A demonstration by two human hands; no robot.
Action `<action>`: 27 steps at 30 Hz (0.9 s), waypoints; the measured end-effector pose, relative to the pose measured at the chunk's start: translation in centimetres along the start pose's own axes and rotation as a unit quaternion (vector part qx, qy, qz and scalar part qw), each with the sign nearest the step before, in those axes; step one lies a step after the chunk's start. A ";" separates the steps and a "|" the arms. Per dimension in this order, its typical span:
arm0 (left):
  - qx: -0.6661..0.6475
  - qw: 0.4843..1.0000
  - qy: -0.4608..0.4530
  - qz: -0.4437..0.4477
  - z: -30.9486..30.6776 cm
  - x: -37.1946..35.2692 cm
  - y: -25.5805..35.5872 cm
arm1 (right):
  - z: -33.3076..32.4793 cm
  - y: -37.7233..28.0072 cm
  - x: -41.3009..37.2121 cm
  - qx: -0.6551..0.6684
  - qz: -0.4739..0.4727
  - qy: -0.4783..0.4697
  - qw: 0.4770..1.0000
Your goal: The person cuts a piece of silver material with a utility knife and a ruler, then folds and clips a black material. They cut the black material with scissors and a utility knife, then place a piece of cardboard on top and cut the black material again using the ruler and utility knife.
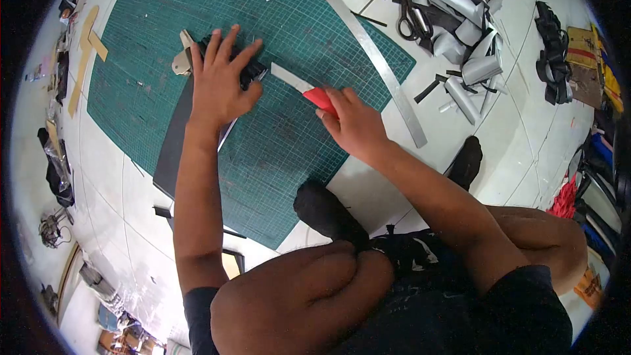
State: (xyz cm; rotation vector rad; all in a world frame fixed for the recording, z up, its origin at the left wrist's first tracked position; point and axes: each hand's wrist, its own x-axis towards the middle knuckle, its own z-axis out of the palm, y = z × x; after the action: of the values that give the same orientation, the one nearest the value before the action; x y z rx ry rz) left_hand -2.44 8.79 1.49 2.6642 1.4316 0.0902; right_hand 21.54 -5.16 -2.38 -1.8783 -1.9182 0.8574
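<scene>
Pressing down in the upper middle of the frame, the left hand (pixel 220 82) lies flat with fingers spread on a small black piece (pixel 253 72), pinning it to the green mat (pixel 282 151). Just to its right, the right hand (pixel 351 125) is closed around the red grip of a knife (pixel 303 89). The bare blade points up and left, and its tip is close to the piece and to the left thumb.

We judge that closeness to be the main danger. If the blade skids or the piece shifts under the palm, the edge runs straight at the thumb and fingers. Nothing guides the cut, since the steel ruler (pixel 388 72) lies well apart, slanting across the upper right. So a freehand stroke could wander and spoil the piece.

The piece also sits partly over a black sheet (pixel 174 138) at the mat's left edge. We think that uneven footing could let it rock, though we cannot tell how firmly it lies.
</scene>
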 end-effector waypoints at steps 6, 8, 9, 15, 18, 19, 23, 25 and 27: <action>-0.049 0.998 -0.024 -0.006 1.9 -1.0 -1.9 | 1.5 0.3 -0.6 -0.019 -0.051 0.020 0.998; -0.096 0.995 0.014 -0.021 2.1 -1.8 -2.4 | 1.6 0.2 -0.6 -0.028 -0.045 0.009 0.999; -0.121 0.992 0.039 -0.026 2.3 -2.3 -2.6 | 1.6 0.1 -0.5 -0.029 -0.039 0.000 0.999; -0.208 0.964 0.147 -0.080 4.5 -5.0 -2.2 | 1.6 -0.6 -0.2 -0.035 -0.048 -0.016 0.998; -0.186 0.961 0.180 -0.096 6.0 -5.7 -1.9 | 2.0 -0.7 -0.1 -0.025 -0.059 -0.012 0.998; -0.174 0.961 0.190 -0.100 6.4 -5.8 -1.9 | 2.1 -0.9 0.0 -0.027 -0.058 -0.008 0.998; -0.172 0.957 0.206 -0.109 7.7 -5.7 -1.8 | 2.0 -1.7 0.4 -0.020 -0.041 -0.009 0.999; -0.184 0.953 0.214 -0.111 8.0 -5.7 -1.9 | 2.1 -2.1 0.9 -0.025 -0.036 -0.014 0.999; -0.169 0.955 0.221 -0.106 8.2 -5.6 -1.8 | 2.3 -2.3 1.4 -0.026 -0.028 -0.021 0.999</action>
State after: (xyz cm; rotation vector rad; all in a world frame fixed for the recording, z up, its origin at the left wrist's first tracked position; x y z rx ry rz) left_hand -6.17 4.51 -6.84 2.2804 1.6303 0.8739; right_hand 18.21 -4.11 -2.98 -1.8398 -2.0267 0.8455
